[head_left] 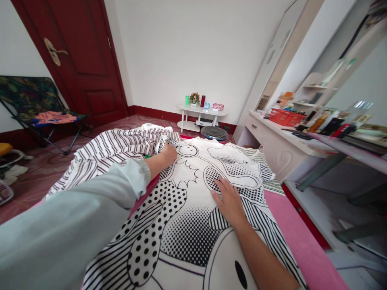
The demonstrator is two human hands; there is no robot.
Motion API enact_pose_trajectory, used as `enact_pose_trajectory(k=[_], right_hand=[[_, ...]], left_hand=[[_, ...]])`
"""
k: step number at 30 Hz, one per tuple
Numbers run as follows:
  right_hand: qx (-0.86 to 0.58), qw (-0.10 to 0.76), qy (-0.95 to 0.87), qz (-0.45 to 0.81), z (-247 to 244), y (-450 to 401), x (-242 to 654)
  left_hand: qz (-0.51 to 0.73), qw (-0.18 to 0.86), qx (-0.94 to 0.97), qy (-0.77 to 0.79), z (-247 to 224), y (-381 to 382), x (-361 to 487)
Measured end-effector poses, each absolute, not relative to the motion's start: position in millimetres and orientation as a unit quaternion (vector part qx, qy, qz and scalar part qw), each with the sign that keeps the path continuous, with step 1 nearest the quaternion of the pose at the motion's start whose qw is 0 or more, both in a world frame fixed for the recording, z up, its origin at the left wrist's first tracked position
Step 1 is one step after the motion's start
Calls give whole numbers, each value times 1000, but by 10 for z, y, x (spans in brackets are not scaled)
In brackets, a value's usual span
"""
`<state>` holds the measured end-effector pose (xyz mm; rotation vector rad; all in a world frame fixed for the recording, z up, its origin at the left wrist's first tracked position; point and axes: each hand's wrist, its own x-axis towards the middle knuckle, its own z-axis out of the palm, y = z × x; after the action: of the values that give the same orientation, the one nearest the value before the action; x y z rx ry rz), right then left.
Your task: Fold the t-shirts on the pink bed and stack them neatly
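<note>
A white cloth (187, 237) with black dots, stripes and cartoon figures is spread over a pink surface; whether it is a garment I cannot tell. At its far left edge, my left hand (168, 154) is closed on a bunched part of it. My right hand (229, 203) lies on the middle right of the cloth, palm down with fingers apart, gripping nothing. A striped cloth (105, 147) lies rumpled beyond and left of my left hand. Some green-striped fabric (273, 187) shows beneath the right edge of the printed cloth.
Along the right stands a white dresser (278, 139) carrying a red basket (286, 117) and several bottles. A low white table (201, 108) with small items is by the far wall, near a round dark object (214, 132). On the left are a folding chair (33, 98) and a red door (81, 56).
</note>
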<state>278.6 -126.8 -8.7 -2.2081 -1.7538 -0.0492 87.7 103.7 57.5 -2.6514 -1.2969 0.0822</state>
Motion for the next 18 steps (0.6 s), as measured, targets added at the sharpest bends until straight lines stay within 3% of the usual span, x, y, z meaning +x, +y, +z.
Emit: enact_pose_trajectory(k=[10, 18], right_hand=[[-773, 152, -615, -27, -124, -1251, 2788], [-770, 157, -617, -35, -120, -1259, 2794]], left_hand=[[12, 21, -885, -464, 671, 308, 71], [-17, -47, -890, -454, 646, -43, -104]])
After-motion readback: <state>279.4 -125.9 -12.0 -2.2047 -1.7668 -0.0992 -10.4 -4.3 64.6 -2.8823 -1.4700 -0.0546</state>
